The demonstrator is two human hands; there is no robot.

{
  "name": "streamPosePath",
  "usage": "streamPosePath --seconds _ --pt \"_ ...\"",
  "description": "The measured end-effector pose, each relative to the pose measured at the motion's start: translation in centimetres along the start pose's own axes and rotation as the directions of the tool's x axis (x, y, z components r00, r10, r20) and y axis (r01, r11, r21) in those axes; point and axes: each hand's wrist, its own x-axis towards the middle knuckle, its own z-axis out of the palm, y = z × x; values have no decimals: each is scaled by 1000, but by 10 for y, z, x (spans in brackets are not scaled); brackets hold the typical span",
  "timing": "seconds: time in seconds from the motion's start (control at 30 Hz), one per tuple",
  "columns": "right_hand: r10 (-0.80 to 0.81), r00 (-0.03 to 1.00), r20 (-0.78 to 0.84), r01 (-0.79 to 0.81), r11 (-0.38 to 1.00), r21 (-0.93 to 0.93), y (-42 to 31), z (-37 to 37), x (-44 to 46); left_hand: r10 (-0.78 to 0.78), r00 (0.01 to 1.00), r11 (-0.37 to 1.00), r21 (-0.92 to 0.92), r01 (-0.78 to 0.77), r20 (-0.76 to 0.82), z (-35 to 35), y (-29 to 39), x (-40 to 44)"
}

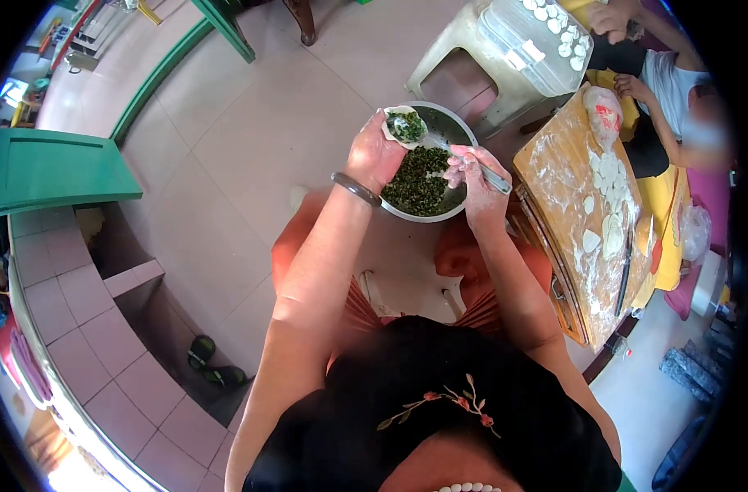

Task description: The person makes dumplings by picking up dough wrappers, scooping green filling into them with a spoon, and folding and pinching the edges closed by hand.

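Note:
My left hand [376,152] holds a round dumpling wrapper [419,138] with chopped green filling [402,125] on it, above the left rim of a metal bowl. In my right hand [479,182] is a spoon [497,180], its handle sticking out to the right; the spoon's head reaches toward the wrapper. Below both hands the metal bowl [452,121] contains a heap of dark green chopped filling [423,182]. White flour coats the fingers of my right hand.
To the right, a floured wooden board [554,176] carries several flat wrappers [610,176], a dough lump in a plastic bag [604,115] and a dark stick [625,279]. Formed dumplings [564,37] lie on a lidded plastic box [517,41] on a stool. Another person [669,90] sits at upper right.

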Motion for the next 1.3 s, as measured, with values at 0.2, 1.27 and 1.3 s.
streamPosePath --seconds 0.2,1.27,1.3 --pt "-315 937 151 342 917 -206 -20 -5 7 104 992 989 112 -95 -74 -11 16 -2" --pt "-464 660 591 750 365 -551 15 11 7 51 994 997 55 -56 94 4 19 -7" --pt "-471 655 591 754 362 -548 15 12 8 46 996 997 53 -50 82 6 19 -8"
